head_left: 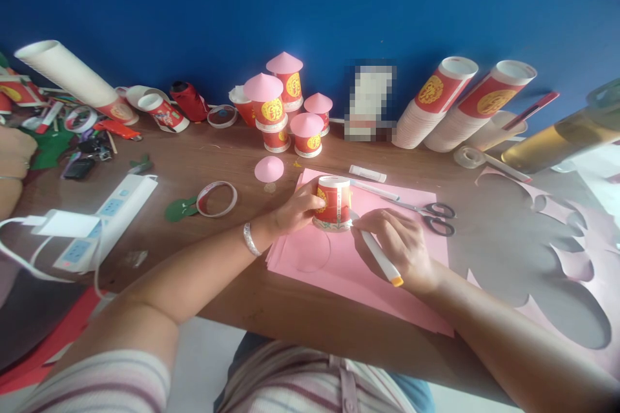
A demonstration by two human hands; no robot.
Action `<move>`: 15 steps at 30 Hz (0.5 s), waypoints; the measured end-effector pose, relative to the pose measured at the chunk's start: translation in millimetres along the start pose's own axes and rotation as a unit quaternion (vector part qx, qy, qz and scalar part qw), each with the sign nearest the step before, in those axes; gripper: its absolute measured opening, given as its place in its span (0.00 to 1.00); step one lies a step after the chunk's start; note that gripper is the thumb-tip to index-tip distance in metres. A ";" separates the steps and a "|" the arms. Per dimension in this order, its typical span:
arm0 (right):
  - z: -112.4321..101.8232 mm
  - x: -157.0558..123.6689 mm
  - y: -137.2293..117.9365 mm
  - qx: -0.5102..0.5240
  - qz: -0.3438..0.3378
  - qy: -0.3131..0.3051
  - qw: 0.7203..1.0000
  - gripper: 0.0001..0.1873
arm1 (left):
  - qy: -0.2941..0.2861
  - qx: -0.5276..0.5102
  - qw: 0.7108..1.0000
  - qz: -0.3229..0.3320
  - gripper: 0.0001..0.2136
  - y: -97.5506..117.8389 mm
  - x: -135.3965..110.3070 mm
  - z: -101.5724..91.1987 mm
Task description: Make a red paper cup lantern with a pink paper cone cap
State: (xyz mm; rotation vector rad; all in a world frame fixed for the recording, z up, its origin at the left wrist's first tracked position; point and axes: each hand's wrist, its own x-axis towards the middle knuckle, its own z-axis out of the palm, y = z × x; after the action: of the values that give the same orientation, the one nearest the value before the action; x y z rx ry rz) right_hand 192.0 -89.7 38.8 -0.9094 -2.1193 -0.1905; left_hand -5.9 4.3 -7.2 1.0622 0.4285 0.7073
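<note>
Where the flat pink sheets (368, 287) lie layered on the brown wood-grain table (217, 300), a red paper cup (332, 203) is set upside down, its walls flaring to a pale patterned band at the foot, with gold print and a white strip on the side. The left hand (298, 210), at the cup's nine o'clock, is curled partly closed around it, thumb pressed to the wall; the other fingertips are hidden. At four o'clock the right hand (400, 248) is closed, fingers folded around a slim white pen (380, 257) with an orange end; whether the far end touches cup or paper cannot be made out. A thin round outline (310, 251) marks the paper at seven o'clock. At three o'clock lie scissors (438, 218) with dark looped handles, and beyond them curving pink offcuts (576, 264). A shallow, smooth pink cone (269, 169) sits at ten o'clock, and at eleven stand red cups capped with similar cones (270, 110). Ribbed white-rimmed cup stacks (426, 110) lean between one and two o'clock, before the matte blue wall (194, 6).
</note>
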 end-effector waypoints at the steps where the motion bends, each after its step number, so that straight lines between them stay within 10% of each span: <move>1: 0.4 -0.1 0.0 0.001 -0.003 0.007 1.000 0.10 | 0.001 0.003 1.000 0.003 0.15 0.4 0.0 0.4; 15: 3.9 -3.0 -2.7 0.007 -0.042 0.018 0.999 0.12 | -0.025 0.125 0.992 0.006 0.20 2.6 -6.7 0.7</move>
State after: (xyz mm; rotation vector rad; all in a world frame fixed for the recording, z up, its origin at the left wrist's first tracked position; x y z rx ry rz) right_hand 189.1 -91.7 34.5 -0.8046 -2.1239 -0.2327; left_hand -11.1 -0.1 -4.6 1.3177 0.4759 0.6475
